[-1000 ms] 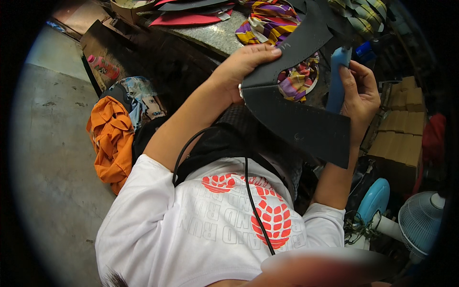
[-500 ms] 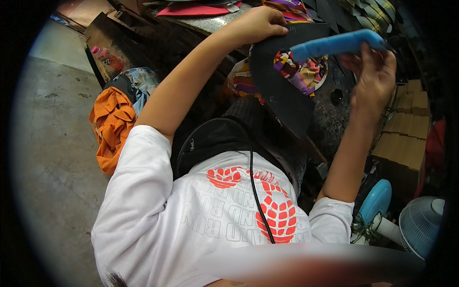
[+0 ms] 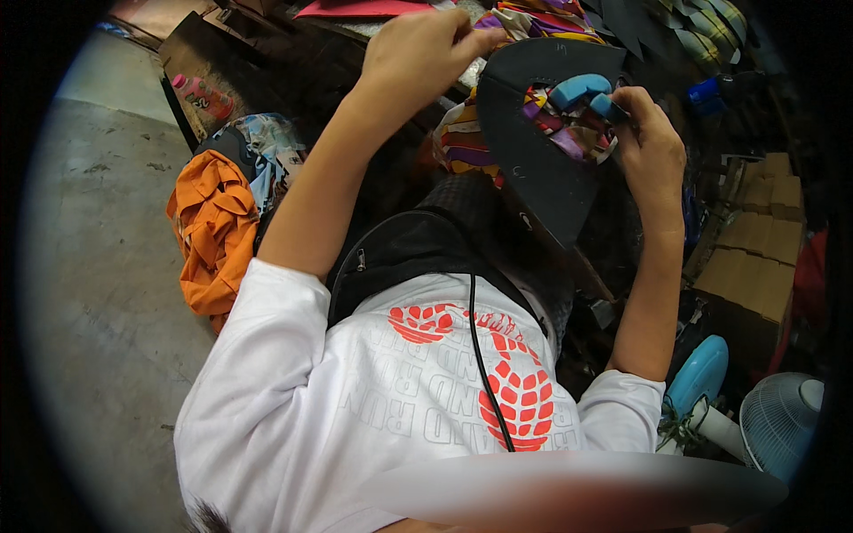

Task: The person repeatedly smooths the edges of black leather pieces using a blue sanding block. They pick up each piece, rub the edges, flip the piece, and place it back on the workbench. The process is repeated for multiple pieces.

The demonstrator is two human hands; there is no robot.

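Note:
A flat black crescent-shaped sheet [image 3: 524, 147] with small pale marks lies in front of me over the dark work surface. Bunched multicolored cloth [image 3: 573, 142] shows inside its curve. My right hand [image 3: 653, 147] pinches a blue, bent bar-like piece [image 3: 577, 91] at its dark end, over that cloth; its kind I cannot tell. To the left of the sheet, my left hand [image 3: 413, 67] is raised, back of the hand up. Its thumb stands apart from the index finger beside patterned fabric [image 3: 542, 19], and the other fingertips are hidden. Nothing shows in it.
An orange cloth [image 3: 213, 235] is heaped at the left, near a pink-capped bottle [image 3: 203, 96]. Stacked brown cardboard boxes [image 3: 751, 258] stand to the right. Below them are a light blue round object [image 3: 697, 377] and a fan [image 3: 782, 413]. A red sheet [image 3: 364, 9] lies at the top.
My left hand has come off the black sheet and moved left. My right hand has lowered and moved left, bringing the blue piece, turned end-on, over the cloth.

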